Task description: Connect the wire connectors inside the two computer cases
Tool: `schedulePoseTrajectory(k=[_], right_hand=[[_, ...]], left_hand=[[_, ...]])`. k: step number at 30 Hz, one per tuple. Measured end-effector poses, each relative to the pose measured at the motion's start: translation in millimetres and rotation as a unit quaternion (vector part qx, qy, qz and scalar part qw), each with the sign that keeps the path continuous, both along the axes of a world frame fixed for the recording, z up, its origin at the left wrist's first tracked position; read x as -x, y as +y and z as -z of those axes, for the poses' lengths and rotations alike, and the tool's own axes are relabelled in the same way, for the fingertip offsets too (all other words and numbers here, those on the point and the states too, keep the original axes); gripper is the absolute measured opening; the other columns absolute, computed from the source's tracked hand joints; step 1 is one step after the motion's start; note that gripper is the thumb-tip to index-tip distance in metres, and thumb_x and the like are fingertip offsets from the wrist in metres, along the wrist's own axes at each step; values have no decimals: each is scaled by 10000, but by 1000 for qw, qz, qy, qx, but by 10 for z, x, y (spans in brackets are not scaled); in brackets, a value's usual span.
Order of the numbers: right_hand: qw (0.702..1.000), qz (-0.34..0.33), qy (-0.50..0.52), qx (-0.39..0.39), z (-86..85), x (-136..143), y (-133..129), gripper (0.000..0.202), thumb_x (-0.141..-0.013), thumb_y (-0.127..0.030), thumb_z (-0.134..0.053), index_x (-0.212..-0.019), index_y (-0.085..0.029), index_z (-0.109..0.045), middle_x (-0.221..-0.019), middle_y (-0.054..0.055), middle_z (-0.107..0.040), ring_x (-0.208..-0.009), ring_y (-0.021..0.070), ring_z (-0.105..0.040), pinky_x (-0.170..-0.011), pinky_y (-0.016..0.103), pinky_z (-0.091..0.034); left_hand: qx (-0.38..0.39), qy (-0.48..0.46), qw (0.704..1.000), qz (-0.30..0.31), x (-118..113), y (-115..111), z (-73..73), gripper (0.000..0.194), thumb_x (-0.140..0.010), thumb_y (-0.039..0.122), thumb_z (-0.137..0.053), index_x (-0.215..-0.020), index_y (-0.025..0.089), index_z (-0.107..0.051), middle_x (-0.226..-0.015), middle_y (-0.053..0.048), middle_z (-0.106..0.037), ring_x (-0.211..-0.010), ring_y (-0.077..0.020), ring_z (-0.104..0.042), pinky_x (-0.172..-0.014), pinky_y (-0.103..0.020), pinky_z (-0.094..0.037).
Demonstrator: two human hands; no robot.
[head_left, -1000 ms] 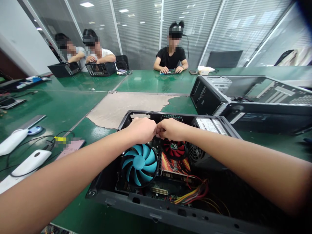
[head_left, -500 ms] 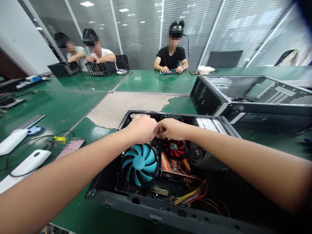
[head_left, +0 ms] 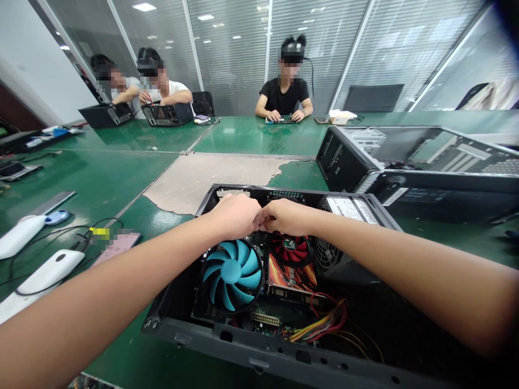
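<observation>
An open black computer case [head_left: 259,362] lies in front of me. Over its far part, my left hand [head_left: 239,213] and my right hand [head_left: 286,216] meet with fingers curled together; whatever lies between the fingertips is hidden. Below my left hand is a CPU cooler with a blue fan [head_left: 232,273]. Just under my right hand sits a graphics card with a red fan [head_left: 291,248] and an orange-and-black shroud. To the right is the power supply [head_left: 351,208], with a white label. Nearer me, a bundle of coloured cables [head_left: 320,324] lies beside a pale motherboard socket [head_left: 265,318].
A second open case [head_left: 438,194] stands at the right. On the left lie a phone [head_left: 117,247], white devices [head_left: 48,275] and black cables. Across the green table [head_left: 227,135], a person in black [head_left: 287,94] handles a board; two others work at cases at far left.
My hands stay together over the case's far part, with only a slight shift of the right hand's fingers. The case and its parts have not moved.
</observation>
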State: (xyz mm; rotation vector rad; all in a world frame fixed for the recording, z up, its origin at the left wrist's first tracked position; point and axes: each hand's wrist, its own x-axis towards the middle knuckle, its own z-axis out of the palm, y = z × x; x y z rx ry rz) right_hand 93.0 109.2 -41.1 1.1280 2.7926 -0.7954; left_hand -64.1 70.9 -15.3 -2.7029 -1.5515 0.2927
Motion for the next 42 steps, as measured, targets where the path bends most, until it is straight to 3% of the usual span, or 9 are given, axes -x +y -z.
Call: schedulePoseTrajectory(k=[8, 14, 19, 31, 42], right_hand=[[1000, 12, 6, 19, 8, -3, 6, 237, -742, -84, -523, -824, -165, -730, -718, 3, -714, -663, 132, -627, -633, 228, -431], [1000, 7, -14, -13, -7, -8, -5, 220, -738, -98, -581, -847, -188, -750, -788, -1, -731, -728, 142, -627, -652, 236, -413], [999, 18, -38, -33, -34, 4, -32, 151, -775, -149, -617, -819, -186, -757, -743, 15, -716, -692, 150, -607, -625, 256, -395], [998, -34, 17, -46, 23, -31, -6, 153, -824, -198, -644, -906, -177, -771, -852, 41, -745, -762, 165, -636, -701, 269, -415], [997, -31, 49, -46, 61, -48, 21, 159, -810, -155, -634, -894, -177, -768, -900, 47, -757, -812, 178, -650, -726, 277, -426]], left_hand=[[-38, -10, 999, 7, 11, 18, 41, 205, -829, 273, -554, -845, 196, -743, -809, -83, -724, -805, -244, -663, -695, -342, -443], [90, -17, 995, -34, 33, 36, 20, 236, -825, 260, -568, -964, 260, -759, -943, -54, -746, -887, -223, -669, -726, -310, -467], [117, 11, 992, -42, 22, 1, -23, 304, -835, 187, -516, -992, 278, -759, -1019, -41, -751, -955, -232, -663, -773, -326, -480], [24, -33, 999, -9, 58, 16, -10, 201, -800, 217, -589, -875, 238, -775, -876, -50, -757, -865, -220, -659, -739, -328, -441], [19, -41, 999, 4, 72, 49, 21, 243, -786, 199, -554, -892, 235, -769, -893, -54, -751, -855, -219, -668, -726, -319, -460]])
